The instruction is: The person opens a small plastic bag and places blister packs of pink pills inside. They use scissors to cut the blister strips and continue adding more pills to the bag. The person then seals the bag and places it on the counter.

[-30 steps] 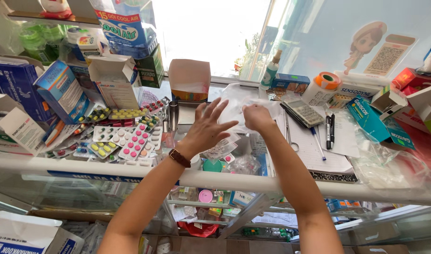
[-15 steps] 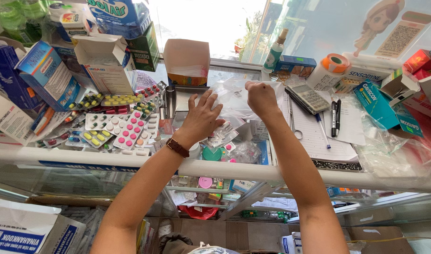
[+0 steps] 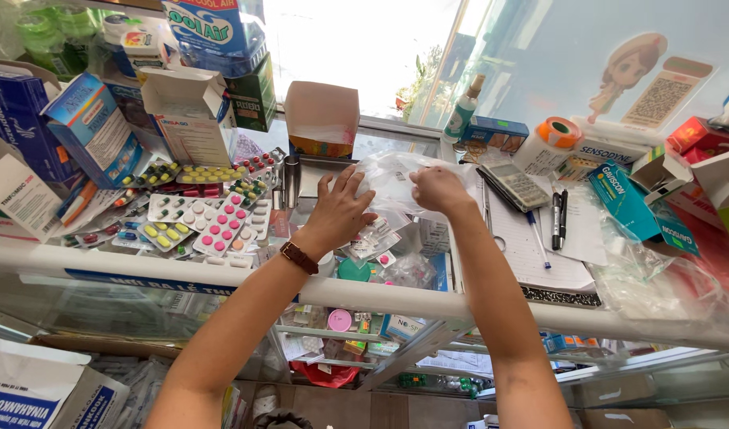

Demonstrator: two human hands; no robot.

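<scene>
While your two hands meet over the middle of the glass counter [image 3: 221,274], little bare surface is left around them: blister packs [image 3: 197,218] crowd the left, a notebook [image 3: 539,254] with pens [image 3: 557,218] and a calculator [image 3: 514,185] lies just to the right, and an open cardboard box [image 3: 321,119] stands just beyond your fingers. The counter's white front rail runs under both forearms, and only a narrow strip of glass between packs and notebook is free.

Your left hand [image 3: 339,210], with a brown watch strap at the wrist, lies fingers spread and flat on the clear plastic bag [image 3: 396,179], pressing its near edge rather than closing round it. Your right hand [image 3: 436,189] is curled, pinching the bag's upper part between thumb and fingers.

What the bag holds is hard to make out; it is crumpled, see-through and glaring against the bright window. Small sachets [image 3: 372,238] lie under it, partly covered by your left palm. More crinkled plastic [image 3: 666,278] spreads at the far right, blurred.
</scene>
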